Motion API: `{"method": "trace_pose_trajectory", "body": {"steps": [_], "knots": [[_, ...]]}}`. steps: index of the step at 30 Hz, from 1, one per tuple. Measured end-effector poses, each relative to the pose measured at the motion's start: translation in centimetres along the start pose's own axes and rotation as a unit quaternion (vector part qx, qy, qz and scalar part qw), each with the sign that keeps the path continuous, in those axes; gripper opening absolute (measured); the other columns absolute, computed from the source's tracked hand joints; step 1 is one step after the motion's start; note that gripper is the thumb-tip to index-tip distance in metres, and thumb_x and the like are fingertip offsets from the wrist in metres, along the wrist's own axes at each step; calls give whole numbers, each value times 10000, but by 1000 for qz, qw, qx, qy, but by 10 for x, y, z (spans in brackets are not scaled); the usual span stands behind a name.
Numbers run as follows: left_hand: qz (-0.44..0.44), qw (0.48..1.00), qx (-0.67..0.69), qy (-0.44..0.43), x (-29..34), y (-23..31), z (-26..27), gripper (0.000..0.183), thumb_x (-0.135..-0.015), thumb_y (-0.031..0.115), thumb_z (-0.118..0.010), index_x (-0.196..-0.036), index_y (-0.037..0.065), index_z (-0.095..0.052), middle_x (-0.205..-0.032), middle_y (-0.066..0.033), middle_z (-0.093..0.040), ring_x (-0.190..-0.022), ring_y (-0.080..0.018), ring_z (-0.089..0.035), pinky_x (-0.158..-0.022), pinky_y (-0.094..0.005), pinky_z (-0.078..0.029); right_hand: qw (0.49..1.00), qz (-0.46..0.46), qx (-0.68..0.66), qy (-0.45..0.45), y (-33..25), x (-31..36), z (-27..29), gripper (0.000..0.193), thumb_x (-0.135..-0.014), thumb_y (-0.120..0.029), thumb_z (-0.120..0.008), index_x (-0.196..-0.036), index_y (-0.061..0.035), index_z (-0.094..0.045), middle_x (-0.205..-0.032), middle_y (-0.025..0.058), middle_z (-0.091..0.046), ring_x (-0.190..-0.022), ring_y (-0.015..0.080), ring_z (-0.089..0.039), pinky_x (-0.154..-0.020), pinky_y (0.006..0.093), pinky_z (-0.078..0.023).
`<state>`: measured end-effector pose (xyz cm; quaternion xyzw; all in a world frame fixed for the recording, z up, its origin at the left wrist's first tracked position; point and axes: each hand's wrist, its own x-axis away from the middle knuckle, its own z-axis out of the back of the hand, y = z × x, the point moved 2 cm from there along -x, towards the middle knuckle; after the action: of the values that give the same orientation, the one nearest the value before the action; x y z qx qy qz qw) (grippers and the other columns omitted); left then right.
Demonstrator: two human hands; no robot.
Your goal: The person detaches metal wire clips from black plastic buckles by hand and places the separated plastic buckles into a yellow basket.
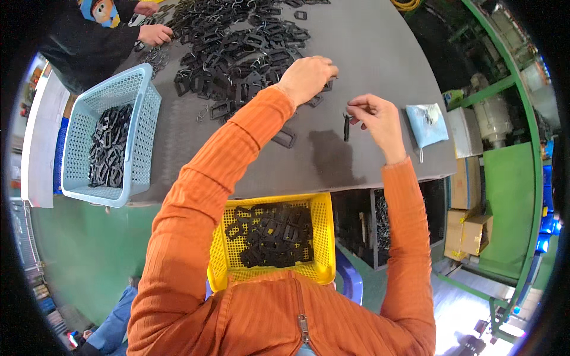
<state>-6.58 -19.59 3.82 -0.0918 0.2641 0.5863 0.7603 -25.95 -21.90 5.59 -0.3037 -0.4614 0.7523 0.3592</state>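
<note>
My right hand (377,123) is raised over the right part of the grey table (380,53). Its thumb and fingers pinch a black buckle (347,127), seen edge-on and hanging down. My left hand (307,78) reaches to the right edge of a big pile of black rectangular buckles (237,53). Its fingers are bent together and point right; what they grip is hidden below them. Black buckles show just under that hand. One loose buckle (284,137) lies on the table below my left wrist. Wire-like metal pieces are mixed into the pile.
A yellow basket (323,237) with black buckles sits in front of my body. At the left stands a light blue basket (151,113), also holding buckles. Another person's hand (155,34) is at the pile's far left. A blue pouch (426,124) lies near the right edge.
</note>
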Motion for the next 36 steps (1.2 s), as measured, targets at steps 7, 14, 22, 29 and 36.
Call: {"method": "trace_pose_trajectory", "body": {"steps": [7,14,22,29,36], "knots": [[234,889,391,-50,3,15,15,277,-802,102,-621,-1078,87,-644,-932,-96,-656,-806,-271,-605,-763,-309,-491,978,-185,-98,-2,31,-8,0,124,-784,-62,-612,-882,14,-627,-635,21,-573,-479,78,-488,-453,220,-404],[163,974,134,77,52,23,10,260,-824,199,-593,-1051,79,-631,-1045,-81,-621,-975,-293,-549,-869,-400,-446,801,-436,-411,-1,68,1,8,150,-819,-69,-575,-963,-33,-600,-712,5,-533,-465,42,-412,-374,153,-276],[193,977,-96,-7,124,55,11,341,-795,289,-635,-1052,70,-586,-1102,-38,-548,-1026,-234,-460,-775,-396,-409,971,-221,-32,-88,41,-8,15,185,-738,-46,-597,-917,-3,-615,-625,36,-558,-446,65,-479,-370,203,-341],[157,985,-72,-17,135,64,6,270,-798,167,-611,-1051,73,-586,-1081,-37,-559,-1077,-221,-469,-865,-397,-385,900,-49,423,90,53,-31,11,319,-805,-278,-639,-1101,-163,-609,-1085,99,-590,-989,298,-578,-856,396,-456],[116,993,1,6,164,80,24,284,-748,19,-580,-1022,83,-614,-1051,-37,-594,-1140,-228,-501,-990,-450,-336,921,120,368,43,62,-92,-71,412,-758,-294,-690,-1139,-167,-596,-1182,78,-552,-1152,302,-464,-949,390,-401]]}}
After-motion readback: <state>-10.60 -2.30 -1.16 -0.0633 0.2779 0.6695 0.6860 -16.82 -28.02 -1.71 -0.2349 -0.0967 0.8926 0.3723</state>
